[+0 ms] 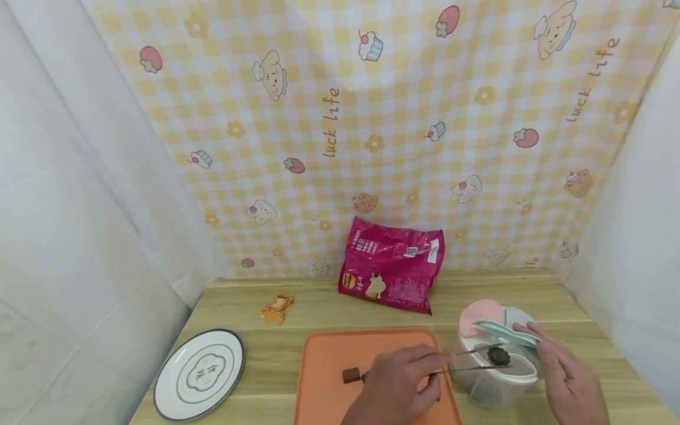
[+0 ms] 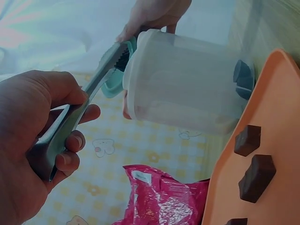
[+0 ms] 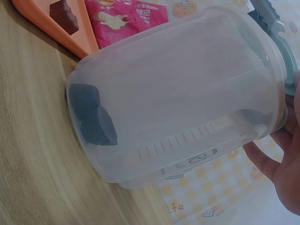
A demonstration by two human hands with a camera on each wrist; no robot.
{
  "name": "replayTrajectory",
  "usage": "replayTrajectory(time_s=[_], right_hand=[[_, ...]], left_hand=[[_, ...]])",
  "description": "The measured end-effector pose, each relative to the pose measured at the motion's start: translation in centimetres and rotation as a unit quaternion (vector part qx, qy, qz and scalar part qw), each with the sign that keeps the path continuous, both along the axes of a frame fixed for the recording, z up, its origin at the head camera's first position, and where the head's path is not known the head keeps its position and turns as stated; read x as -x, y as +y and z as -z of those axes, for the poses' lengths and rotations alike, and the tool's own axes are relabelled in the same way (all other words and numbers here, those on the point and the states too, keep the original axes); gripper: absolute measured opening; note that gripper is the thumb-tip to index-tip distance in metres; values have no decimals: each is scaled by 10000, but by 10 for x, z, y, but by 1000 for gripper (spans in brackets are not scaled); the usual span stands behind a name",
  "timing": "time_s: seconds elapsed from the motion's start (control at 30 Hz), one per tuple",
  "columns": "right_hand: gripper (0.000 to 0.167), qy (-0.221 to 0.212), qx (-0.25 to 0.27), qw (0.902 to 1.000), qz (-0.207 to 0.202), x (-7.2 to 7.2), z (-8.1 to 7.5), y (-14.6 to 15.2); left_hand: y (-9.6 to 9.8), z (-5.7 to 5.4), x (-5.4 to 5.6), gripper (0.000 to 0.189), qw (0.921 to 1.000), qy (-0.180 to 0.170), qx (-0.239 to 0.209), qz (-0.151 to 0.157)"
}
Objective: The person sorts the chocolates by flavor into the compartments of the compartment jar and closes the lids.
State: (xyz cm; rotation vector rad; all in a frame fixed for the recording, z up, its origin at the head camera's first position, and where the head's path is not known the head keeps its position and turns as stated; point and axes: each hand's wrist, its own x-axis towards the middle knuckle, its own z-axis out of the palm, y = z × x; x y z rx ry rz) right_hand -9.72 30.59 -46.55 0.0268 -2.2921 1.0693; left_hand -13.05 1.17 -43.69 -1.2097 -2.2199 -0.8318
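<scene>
Yellow checked cloth (image 1: 372, 147) hangs behind a wooden table (image 1: 265, 372). Over the opening of the clear container (image 2: 183, 79), a dark chocolate (image 1: 498, 356) sits between the tips of metal tongs (image 2: 99, 77); the left hand (image 1: 398, 381) pinches their handle between thumb and fingers. At the container's top, the right hand's (image 1: 571, 378) fingers touch the raised flap (image 1: 504, 334); whether they pinch it cannot be told. Two dark pieces (image 3: 91, 115) lie inside the container's bottom. Left of the container is an orange tray (image 1: 324, 378) bearing brown pieces (image 2: 258, 178).
</scene>
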Motion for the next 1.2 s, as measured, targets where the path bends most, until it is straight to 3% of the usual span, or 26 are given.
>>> replayTrajectory(time_s=[0.5, 0.8, 1.2], right_hand=[[31, -49, -11, 10000, 19, 0, -1, 0], [33, -223, -26, 9997, 76, 0, -3, -1], [33, -265, -50, 9996, 126, 0, -3, 0]], left_hand=[[2, 6, 0, 42, 9997, -87, 182, -136], [1, 5, 0, 44, 9991, -340, 187, -141], [-21, 8, -3, 44, 9951, -921, -267, 217]])
